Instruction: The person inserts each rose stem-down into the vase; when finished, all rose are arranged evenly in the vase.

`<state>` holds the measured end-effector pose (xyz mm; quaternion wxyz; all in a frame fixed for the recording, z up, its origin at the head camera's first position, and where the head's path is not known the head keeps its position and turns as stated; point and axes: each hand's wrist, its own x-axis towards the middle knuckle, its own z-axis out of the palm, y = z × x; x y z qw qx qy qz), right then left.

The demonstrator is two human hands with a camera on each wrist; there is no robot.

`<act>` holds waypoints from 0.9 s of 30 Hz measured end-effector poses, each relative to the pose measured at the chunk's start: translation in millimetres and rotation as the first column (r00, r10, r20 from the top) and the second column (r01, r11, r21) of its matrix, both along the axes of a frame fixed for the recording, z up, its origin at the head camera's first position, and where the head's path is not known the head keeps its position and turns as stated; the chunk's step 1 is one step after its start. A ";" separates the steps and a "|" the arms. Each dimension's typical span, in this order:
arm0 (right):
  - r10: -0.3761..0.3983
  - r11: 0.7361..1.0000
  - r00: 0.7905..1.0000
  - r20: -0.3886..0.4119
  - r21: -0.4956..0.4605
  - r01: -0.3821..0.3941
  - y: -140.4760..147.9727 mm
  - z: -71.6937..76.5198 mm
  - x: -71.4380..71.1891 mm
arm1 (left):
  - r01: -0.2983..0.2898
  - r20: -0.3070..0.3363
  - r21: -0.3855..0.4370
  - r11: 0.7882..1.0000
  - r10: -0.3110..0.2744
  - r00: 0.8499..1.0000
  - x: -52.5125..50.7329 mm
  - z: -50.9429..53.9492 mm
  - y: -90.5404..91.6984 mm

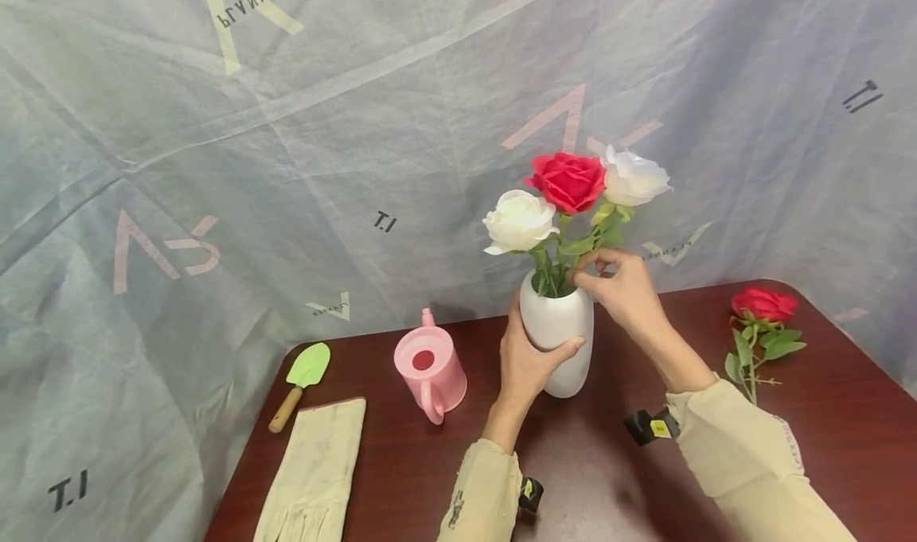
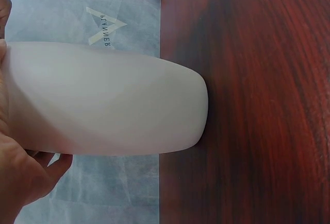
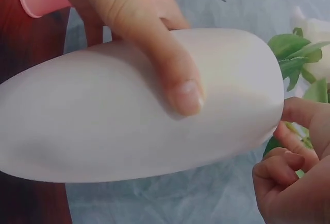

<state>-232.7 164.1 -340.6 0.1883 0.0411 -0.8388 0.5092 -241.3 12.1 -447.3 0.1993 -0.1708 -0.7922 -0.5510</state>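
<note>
A white vase [image 1: 566,323] stands on the table, gripped round its side by my left hand [image 1: 526,360], the thumb across its front. In the vase are a red rose [image 1: 568,182], a white rose [image 1: 519,222] on the left and another white rose [image 1: 635,177] on the right. My right hand [image 1: 625,289] is at the right of the vase's rim, pinching the stem of the right white rose among the leaves. In the right wrist view, its fingertips [image 3: 295,109] touch the rim; the stem's lower end is hidden inside the vase [image 3: 93,126].
Another red rose [image 1: 763,304] lies on the table at the right. Left of the vase stands a pink watering can [image 1: 440,371]. Farther left are a green trowel [image 1: 310,365] with a wooden handle and a cream glove [image 1: 318,462]. A grey sheet [image 1: 401,144] hangs behind the table.
</note>
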 end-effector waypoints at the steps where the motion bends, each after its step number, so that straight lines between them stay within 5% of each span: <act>1: 0.010 1.000 1.000 0.019 -0.016 -0.010 0.1 0.2 0.8 | -0.001 0.001 -0.001 1.000 0.001 1.000 0.0 -0.2 0.1; 5: 0.111 0.972 0.991 0.079 -0.215 -0.092 2.3 0.1 5.2 | -0.005 0.005 0.003 1.000 0.005 1.000 0.3 -0.6 0.2; 9: 0.190 0.871 0.982 0.014 -0.464 -0.162 5.8 -1.1 7.4 | -0.004 -0.002 0.002 1.000 0.004 1.000 0.3 0.2 0.8; 11: 0.178 0.848 0.984 -0.025 -0.503 -0.166 6.2 -1.5 6.9 | -0.005 -0.010 0.000 1.000 0.005 1.000 0.1 0.7 0.9; 20: 0.016 0.969 0.999 0.034 -0.246 -0.007 4.2 -5.5 4.2 | 0.006 -0.018 -0.002 1.000 -0.006 1.000 -0.9 1.2 2.3; 23: -0.017 0.983 0.999 0.044 -0.184 0.025 2.0 -4.9 4.4 | 0.008 -0.008 0.001 1.000 -0.008 1.000 -0.1 2.1 2.4; 27: -0.048 0.975 0.995 0.086 -0.213 0.065 -4.5 -1.3 3.8 | -0.004 0.011 0.003 1.000 0.004 1.000 1.3 2.5 1.6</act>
